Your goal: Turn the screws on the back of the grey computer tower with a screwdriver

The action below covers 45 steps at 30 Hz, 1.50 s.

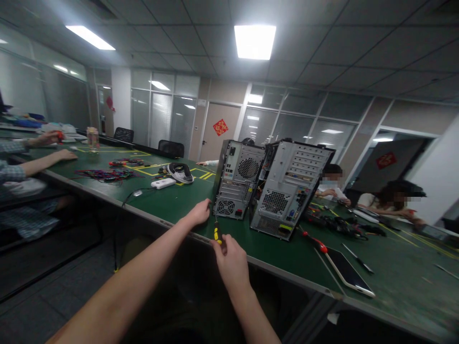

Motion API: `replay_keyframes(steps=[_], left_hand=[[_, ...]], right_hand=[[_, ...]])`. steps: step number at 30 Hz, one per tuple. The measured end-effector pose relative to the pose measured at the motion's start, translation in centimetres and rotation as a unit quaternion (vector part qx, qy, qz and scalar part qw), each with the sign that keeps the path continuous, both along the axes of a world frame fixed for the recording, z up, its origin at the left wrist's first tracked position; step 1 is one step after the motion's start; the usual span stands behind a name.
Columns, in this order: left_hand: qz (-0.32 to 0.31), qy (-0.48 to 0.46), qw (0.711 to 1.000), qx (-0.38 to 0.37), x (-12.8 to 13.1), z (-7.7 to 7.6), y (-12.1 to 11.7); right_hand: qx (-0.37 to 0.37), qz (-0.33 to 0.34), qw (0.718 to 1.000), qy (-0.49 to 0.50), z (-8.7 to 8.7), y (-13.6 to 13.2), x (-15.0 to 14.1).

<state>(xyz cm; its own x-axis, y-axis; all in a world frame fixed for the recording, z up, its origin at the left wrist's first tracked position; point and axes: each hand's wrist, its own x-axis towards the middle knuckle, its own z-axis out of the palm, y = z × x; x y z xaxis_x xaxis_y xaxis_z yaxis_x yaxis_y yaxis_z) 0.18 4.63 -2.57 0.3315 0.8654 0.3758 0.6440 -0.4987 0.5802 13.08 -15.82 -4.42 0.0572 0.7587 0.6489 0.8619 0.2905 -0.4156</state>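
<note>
Two computer cases stand upright side by side, their rear panels towards me: a left one [238, 174] and a right one [283, 191]. My right hand [232, 260] is closed around the black-and-yellow handle of a screwdriver [216, 233]. Its thin shaft points up at the bottom left corner of the left case; whether the tip sits in a screw is too small to tell. My left hand [199, 213] is beside the lower left edge of that same case, touching or nearly touching it. Its fingers are mostly turned away from view.
On the green table [172, 203] lie a white power strip [163, 183], cable bundles [105, 175] and a grey-black coil [180, 173]. To the right are a phone [349, 272], a red-handled tool [319, 244], a pen-like tool [358, 259] and black cables [337, 222]. Other people sit around the table.
</note>
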Motion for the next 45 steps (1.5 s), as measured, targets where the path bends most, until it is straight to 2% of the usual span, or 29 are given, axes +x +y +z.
replay_keyframes(steps=[3,7,14,21,34,40,45], left_hand=[[-0.011,0.0,1.0,0.009,0.1,-0.7,0.6],[0.009,-0.033,0.999,-0.025,-0.2,-1.2,1.5],[0.001,-0.058,0.997,-0.042,-0.4,-1.6,1.7],[-0.02,-0.063,0.997,-0.041,-0.5,-1.8,1.8],[-0.051,-0.073,0.995,-0.049,-0.7,-1.9,1.7],[-0.023,-0.04,0.998,-0.039,-0.4,-2.0,1.5],[-0.023,-0.043,0.998,-0.041,-0.4,-1.9,1.4]], right_hand=[[0.021,0.008,1.0,0.021,-0.4,0.1,-0.2],[0.048,0.018,0.999,0.016,-0.2,-0.1,-0.7],[0.037,0.02,0.999,0.028,0.5,-0.5,-1.2],[0.024,0.045,0.995,0.087,1.0,-0.6,-0.9],[0.051,0.031,0.996,0.067,0.4,-0.2,-0.8],[0.039,0.034,0.997,0.06,0.7,-0.5,-0.8],[0.021,0.032,0.998,0.05,0.9,-0.7,-0.8]])
